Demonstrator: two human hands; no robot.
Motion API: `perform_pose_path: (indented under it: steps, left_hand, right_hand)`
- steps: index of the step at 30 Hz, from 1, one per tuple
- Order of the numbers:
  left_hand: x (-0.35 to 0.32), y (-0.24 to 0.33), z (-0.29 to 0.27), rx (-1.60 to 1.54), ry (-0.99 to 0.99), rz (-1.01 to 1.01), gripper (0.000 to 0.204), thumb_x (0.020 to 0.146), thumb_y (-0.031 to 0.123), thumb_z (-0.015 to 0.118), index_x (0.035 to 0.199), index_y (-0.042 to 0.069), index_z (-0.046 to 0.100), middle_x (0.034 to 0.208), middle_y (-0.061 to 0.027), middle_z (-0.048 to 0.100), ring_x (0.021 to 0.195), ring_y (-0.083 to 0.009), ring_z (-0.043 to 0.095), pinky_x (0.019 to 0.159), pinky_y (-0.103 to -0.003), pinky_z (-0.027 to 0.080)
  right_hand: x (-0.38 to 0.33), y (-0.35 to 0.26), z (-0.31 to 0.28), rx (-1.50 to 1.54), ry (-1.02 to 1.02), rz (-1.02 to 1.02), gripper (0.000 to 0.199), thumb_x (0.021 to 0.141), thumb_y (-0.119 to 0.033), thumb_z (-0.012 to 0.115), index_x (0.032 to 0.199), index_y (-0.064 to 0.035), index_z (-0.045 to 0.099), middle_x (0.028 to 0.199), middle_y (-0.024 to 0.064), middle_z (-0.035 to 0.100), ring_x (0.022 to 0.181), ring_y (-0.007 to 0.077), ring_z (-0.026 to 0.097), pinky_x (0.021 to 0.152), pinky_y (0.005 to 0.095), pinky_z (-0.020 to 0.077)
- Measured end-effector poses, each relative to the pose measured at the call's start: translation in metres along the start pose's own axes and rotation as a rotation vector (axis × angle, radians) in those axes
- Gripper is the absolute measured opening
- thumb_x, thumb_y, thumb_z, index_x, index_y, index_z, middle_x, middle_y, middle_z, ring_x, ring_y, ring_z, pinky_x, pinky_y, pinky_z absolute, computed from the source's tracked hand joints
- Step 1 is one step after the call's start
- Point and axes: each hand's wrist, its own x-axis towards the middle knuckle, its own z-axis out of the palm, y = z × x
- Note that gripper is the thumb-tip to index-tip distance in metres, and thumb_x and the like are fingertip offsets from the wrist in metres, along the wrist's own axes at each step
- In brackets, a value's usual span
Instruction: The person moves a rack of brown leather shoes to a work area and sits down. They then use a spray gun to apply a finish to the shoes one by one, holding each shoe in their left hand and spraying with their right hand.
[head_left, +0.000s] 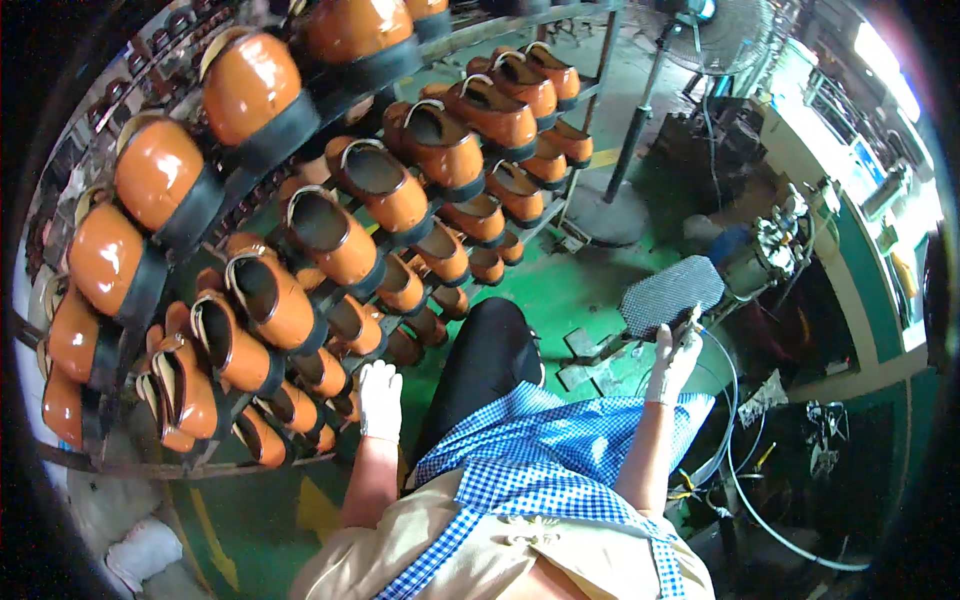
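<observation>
Both hands wear white gloves. My left hand [380,400] is held beside the lower right of the shoe rack, fingers stretched out, with nothing visible in it. Close to it are glossy orange-brown shoes [270,300] with black soles, stacked in tiers. My right hand [675,362] is closed around a small hose-fed spray gun [693,322], mostly hidden by the fingers; its exact kind is hard to make out. A pale hose [735,400] loops down from there. Just beyond that hand stands a grey mesh-textured plate [672,293].
The metal shoe rack [300,462] fills the left side. Ahead stands a pedestal fan [720,35] on a round base [605,212]. At right are a metal machine [770,245] and a long pale-topped bench [840,200]. A metal foot frame [590,362] lies on the green floor [560,300].
</observation>
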Motion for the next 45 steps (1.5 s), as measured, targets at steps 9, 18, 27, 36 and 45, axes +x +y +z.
perform_pose_path:
  steps: [9, 18, 27, 36, 45]
  left_hand:
    - [0.05, -0.016, -0.03, -0.288, 0.291, 0.041, 0.05, 0.108, 0.043, 0.049, 0.145, 0.008, 0.051, 0.148, -0.0086, 0.053, 0.139, -0.0285, 0.047, 0.118, -0.043, 0.042]
    - [0.091, -0.044, -0.076, -0.346, -0.001, 0.055, 0.042, 0.109, 0.042, 0.042, 0.144, 0.022, 0.052, 0.151, -0.0017, 0.052, 0.139, -0.0295, 0.046, 0.12, -0.046, 0.033]
    - [0.085, -0.036, -0.037, -0.502, 0.111, 0.019, 0.04, 0.109, 0.033, 0.036, 0.146, 0.024, 0.049, 0.159, -0.0007, 0.044, 0.15, -0.0242, 0.036, 0.123, -0.048, 0.026]
    - [0.095, -0.055, -0.014, -0.22, 0.385, 0.141, 0.049, 0.109, 0.037, 0.046, 0.153, 0.017, 0.038, 0.151, -0.0115, 0.05, 0.134, -0.0337, 0.056, 0.111, -0.049, 0.047]
    - [0.087, -0.046, 0.006, -0.211, 0.303, 0.187, 0.054, 0.11, 0.035, 0.04, 0.159, 0.014, 0.031, 0.152, -0.013, 0.047, 0.134, -0.0357, 0.053, 0.116, -0.049, 0.041]
  right_hand:
    - [0.001, 0.019, 0.0, 0.04, 0.07, -0.045, 0.031, 0.09, -0.015, 0.073, 0.112, 0.0007, 0.057, 0.1, 0.0093, 0.057, 0.095, 0.0195, 0.056, 0.083, 0.034, 0.0501]
    - [0.0, 0.025, -0.011, 0.082, 0.048, -0.016, 0.036, 0.093, -0.015, 0.074, 0.12, 0.0021, 0.058, 0.107, 0.0132, 0.061, 0.1, 0.0251, 0.061, 0.092, 0.0384, 0.0497]
    - [0.001, 0.044, -0.005, 0.18, 0.021, -0.101, 0.036, 0.1, -0.014, 0.064, 0.129, 0.0031, 0.053, 0.114, 0.01, 0.056, 0.102, 0.0205, 0.053, 0.093, 0.0336, 0.0465]
    - [-0.02, 0.017, -0.019, 0.122, -0.06, -0.086, 0.046, 0.103, -0.011, 0.06, 0.144, 0.0047, 0.046, 0.133, 0.0169, 0.055, 0.122, 0.0252, 0.052, 0.11, 0.0372, 0.0405]
    - [-0.031, 0.01, -0.032, 0.091, -0.109, -0.087, 0.052, 0.102, -0.017, 0.059, 0.149, 0.0023, 0.048, 0.142, 0.0174, 0.055, 0.128, 0.0262, 0.053, 0.111, 0.039, 0.0405]
